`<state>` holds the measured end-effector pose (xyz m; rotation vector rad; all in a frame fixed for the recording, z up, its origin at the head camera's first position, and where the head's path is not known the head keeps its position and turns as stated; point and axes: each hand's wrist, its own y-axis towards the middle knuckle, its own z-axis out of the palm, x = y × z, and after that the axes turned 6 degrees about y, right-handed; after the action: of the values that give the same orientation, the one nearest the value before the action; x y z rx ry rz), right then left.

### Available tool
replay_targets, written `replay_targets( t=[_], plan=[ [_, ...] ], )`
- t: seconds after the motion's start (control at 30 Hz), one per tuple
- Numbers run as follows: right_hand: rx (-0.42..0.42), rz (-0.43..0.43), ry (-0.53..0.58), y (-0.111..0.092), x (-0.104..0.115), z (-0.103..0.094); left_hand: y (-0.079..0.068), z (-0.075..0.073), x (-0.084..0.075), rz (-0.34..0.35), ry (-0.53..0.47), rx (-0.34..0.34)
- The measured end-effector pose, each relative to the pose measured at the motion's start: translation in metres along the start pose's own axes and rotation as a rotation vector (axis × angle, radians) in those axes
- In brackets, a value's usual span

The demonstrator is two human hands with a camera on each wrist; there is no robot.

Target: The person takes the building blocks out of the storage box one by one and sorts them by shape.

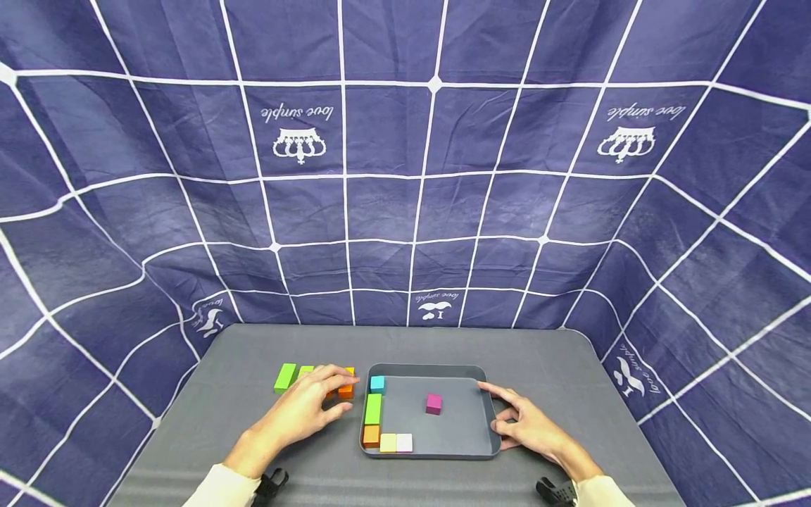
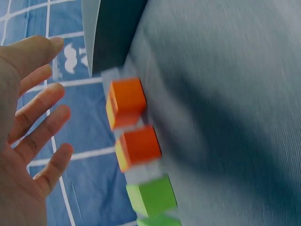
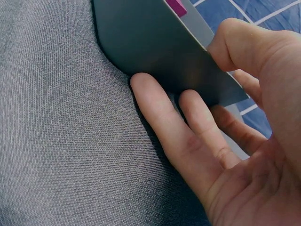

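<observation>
My left hand (image 1: 312,401) hovers beside the tray's left wall with its fingers spread and holding nothing. Partly covered by it are orange blocks (image 1: 346,391) and a light green block (image 1: 306,371); the left wrist view shows an orange block (image 2: 128,99), a red-orange block (image 2: 140,145) and a green block (image 2: 153,195) in a row. At the grey tray's (image 1: 443,455) right wall is my right hand (image 1: 526,422). Its fairly straight fingers (image 3: 155,101) touch the outer wall low down, while a bent digit meets the rim. A magenta block (image 1: 434,404) sits mid-tray.
Along the tray's left side lie a cyan block (image 1: 377,384), a long green block (image 1: 374,410) and an orange block (image 1: 371,436). Yellow (image 1: 388,443) and white (image 1: 404,443) blocks line its front. Another long green block (image 1: 285,378) lies far left. A blue curtain (image 1: 393,211) surrounds the table.
</observation>
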<state>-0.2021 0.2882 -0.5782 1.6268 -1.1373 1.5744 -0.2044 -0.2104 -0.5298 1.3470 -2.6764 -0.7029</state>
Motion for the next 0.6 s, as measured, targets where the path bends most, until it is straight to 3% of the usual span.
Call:
replay_targets(
  t=[0.2,0.33,0.6],
  plan=[
    [0.004,0.002,-0.005,0.001,0.002,0.0,0.008,0.007,-0.016,0.004,-0.018,0.093],
    [0.008,0.007,0.004,0.002,0.004,0.0,0.012,0.011,-0.023,0.029,-0.008,0.099],
    [0.03,0.007,0.03,0.001,0.005,0.001,0.014,0.017,-0.033,-0.01,0.039,0.156]
  ],
)
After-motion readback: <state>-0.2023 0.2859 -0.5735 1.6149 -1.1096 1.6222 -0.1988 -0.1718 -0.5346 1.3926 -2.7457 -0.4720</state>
